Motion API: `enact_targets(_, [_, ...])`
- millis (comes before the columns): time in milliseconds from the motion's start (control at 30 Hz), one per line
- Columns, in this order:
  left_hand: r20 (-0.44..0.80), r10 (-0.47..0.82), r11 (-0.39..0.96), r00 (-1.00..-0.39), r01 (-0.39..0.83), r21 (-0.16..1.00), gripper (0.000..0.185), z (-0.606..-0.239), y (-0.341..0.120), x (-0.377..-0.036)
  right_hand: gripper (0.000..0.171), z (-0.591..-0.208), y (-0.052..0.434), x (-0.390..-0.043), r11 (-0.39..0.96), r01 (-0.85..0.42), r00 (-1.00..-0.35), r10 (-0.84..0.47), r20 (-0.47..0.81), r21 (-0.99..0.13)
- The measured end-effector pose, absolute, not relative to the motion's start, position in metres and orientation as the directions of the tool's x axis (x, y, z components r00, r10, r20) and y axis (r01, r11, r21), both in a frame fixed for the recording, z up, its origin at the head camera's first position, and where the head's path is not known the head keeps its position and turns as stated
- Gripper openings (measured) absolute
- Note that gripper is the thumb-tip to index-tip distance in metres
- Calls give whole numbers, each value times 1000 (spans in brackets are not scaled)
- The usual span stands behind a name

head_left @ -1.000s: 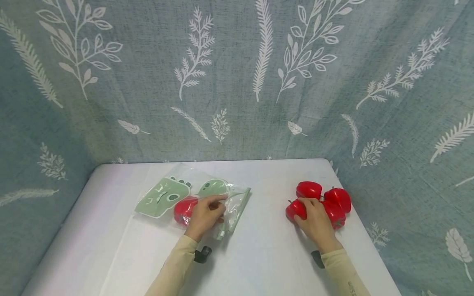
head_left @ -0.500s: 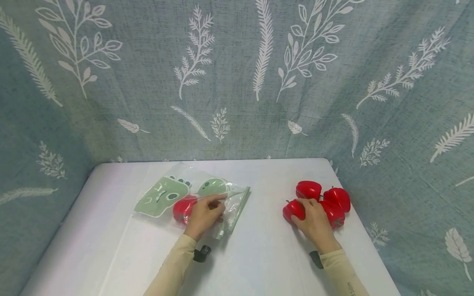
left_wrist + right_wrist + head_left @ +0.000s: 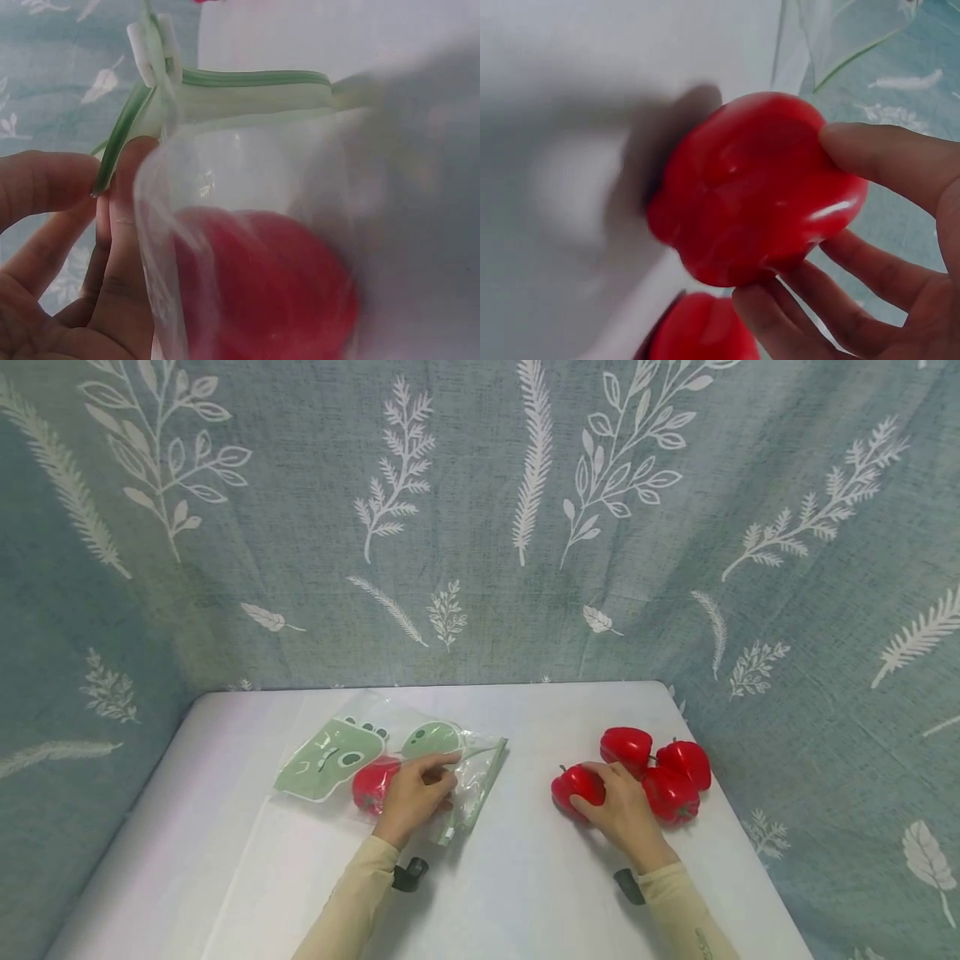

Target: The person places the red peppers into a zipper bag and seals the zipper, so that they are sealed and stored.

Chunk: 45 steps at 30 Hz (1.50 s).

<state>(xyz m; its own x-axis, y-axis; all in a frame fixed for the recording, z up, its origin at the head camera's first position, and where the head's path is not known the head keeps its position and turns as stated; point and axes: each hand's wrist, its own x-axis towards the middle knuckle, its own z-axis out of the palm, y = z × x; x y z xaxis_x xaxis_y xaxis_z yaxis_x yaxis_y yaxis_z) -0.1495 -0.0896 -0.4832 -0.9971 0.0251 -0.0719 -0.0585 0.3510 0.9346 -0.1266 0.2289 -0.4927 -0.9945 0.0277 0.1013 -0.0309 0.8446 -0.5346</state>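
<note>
Two hands busy here. Our right hand (image 3: 617, 802) had its grip curled round one red pepper (image 3: 576, 783), just left of the three other peppers (image 3: 660, 766) on the worktop (image 3: 525, 877). Our left hand (image 3: 415, 793) pinched the zip bag (image 3: 450, 777) at its mouth, one pepper inside (image 3: 371, 783).

We figured the trick was keeping that mouth held wide and going in stem-side first. The bag's long axis ran diagonally, opening toward the right. The held pepper was squat, so no real long axis; we couldn't tell where its stem pointed.
</note>
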Motion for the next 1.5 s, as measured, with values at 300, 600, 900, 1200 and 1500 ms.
enact_targets(300, [-64, 24, 348, -998, -52, 936, 35, -483, -89, -149, 76, -492, 211, -126, 754, 50, -998, 54, -14, -654])
enact_targets(600, [-62, 26, 348, -998, -49, 936, 35, -482, -88, -149, 72, -497, 202, -130, 701, 53, -999, 46, -29, -711])
enact_targets(900, [-68, 22, 348, -997, -57, 936, 35, -482, -87, -148, 63, -509, 179, -126, 596, 27, -1000, 21, -19, -803])
enact_targets(1200, [-85, 23, 353, -996, -71, 933, 36, -482, -86, -147, 57, -516, 158, -123, 563, -19, -1000, -8, 18, -826])
enact_targets(1500, [-49, 26, 359, -998, -36, 933, 34, -486, -85, -147, 61, -516, 142, -120, 543, 66, -995, -26, -95, -837])
